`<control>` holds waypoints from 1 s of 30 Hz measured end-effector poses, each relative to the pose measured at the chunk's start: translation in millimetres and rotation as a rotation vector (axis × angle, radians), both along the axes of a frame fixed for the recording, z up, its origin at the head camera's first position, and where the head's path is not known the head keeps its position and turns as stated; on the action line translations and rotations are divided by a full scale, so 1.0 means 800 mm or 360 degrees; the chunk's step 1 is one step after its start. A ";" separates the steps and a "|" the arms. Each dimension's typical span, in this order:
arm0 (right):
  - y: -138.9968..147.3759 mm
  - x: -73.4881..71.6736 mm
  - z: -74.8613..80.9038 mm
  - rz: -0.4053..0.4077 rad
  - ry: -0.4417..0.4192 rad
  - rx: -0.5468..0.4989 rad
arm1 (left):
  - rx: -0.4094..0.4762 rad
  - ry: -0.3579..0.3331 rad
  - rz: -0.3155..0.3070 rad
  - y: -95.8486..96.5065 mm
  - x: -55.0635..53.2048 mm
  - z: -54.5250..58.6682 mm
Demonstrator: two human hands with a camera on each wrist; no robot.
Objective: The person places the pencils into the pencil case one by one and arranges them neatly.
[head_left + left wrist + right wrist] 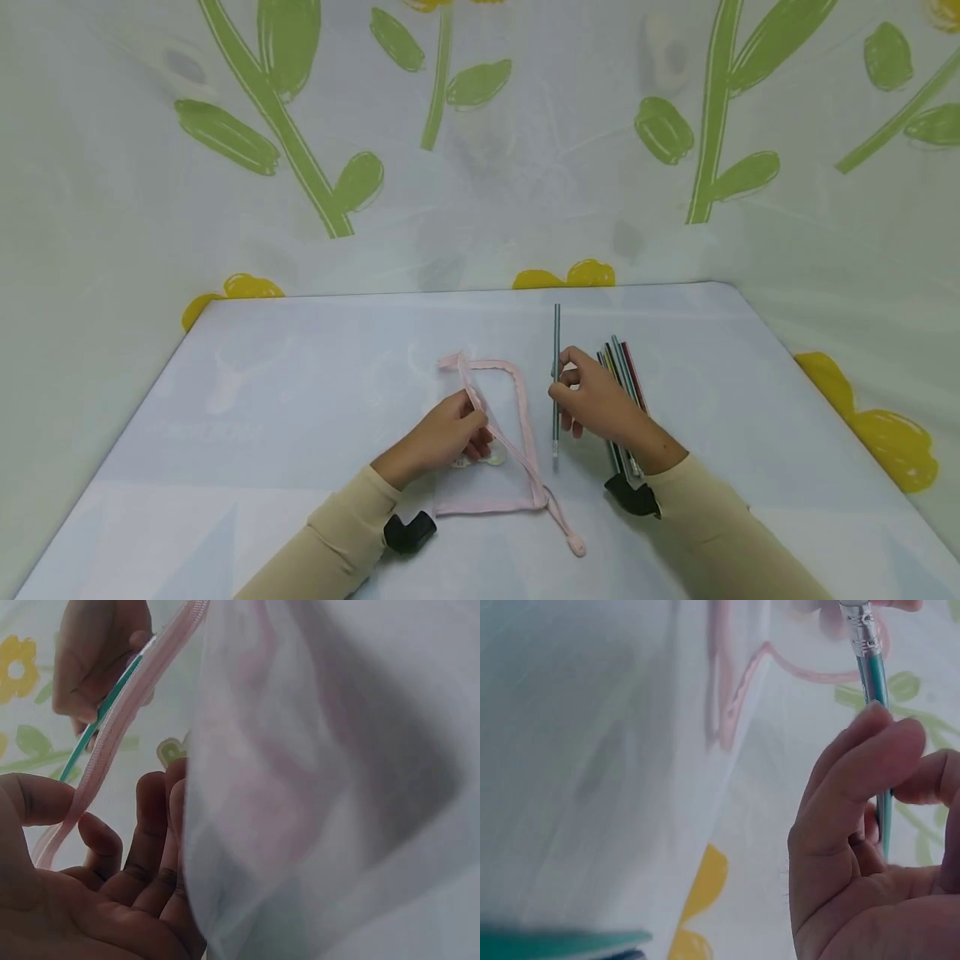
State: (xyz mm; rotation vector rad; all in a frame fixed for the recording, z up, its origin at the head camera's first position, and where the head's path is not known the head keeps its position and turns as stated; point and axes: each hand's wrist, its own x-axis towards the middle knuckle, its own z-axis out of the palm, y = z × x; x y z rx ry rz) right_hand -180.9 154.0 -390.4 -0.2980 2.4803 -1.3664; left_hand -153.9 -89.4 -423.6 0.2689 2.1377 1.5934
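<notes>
A see-through pouch with pink edging (524, 417) lies on the table in front of me. My left hand (448, 435) pinches its pink zipper edge (118, 726) between thumb and index finger, lifting that side, while the other fingers curl loosely beside the clear sheet. To the right of the pouch, my right hand (596, 400) holds a teal pencil (557, 342) between thumb and fingertips. In the right wrist view the pencil's silver eraser band (863, 634) points toward the pouch side. Several more pencils (619, 360) lie together on the table, partly hidden under my right forearm.
A pink pull strap (564, 529) trails from the pouch's near right corner. The pale table (300, 358) runs back to a white sheet (525, 200) printed with green leaves and yellow flowers. Black wrist mounts (410, 533) sit at both cuffs.
</notes>
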 end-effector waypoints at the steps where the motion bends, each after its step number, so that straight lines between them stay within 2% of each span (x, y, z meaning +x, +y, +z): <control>1: -0.003 -0.001 0.000 -0.0006 -0.0013 -0.0030 | 0.0001 -0.0003 0.0002 0.000 0.000 0.000; 6: -0.020 -0.006 -0.002 -0.0046 -0.0061 -0.0117 | 0.0001 0.0003 0.0013 0.000 0.002 0.000; 12: -0.035 -0.011 -0.004 -0.0041 -0.0097 -0.0186 | 0.0075 0.0014 0.0050 0.002 0.002 0.002; 19: -0.038 -0.009 -0.015 -0.0086 -0.0187 -0.0221 | 0.0120 0.0007 0.0026 0.005 0.002 0.002; 30: -0.045 -0.007 -0.018 0.0005 -0.0288 -0.0272 | 0.0182 0.0017 0.0060 0.004 0.001 0.005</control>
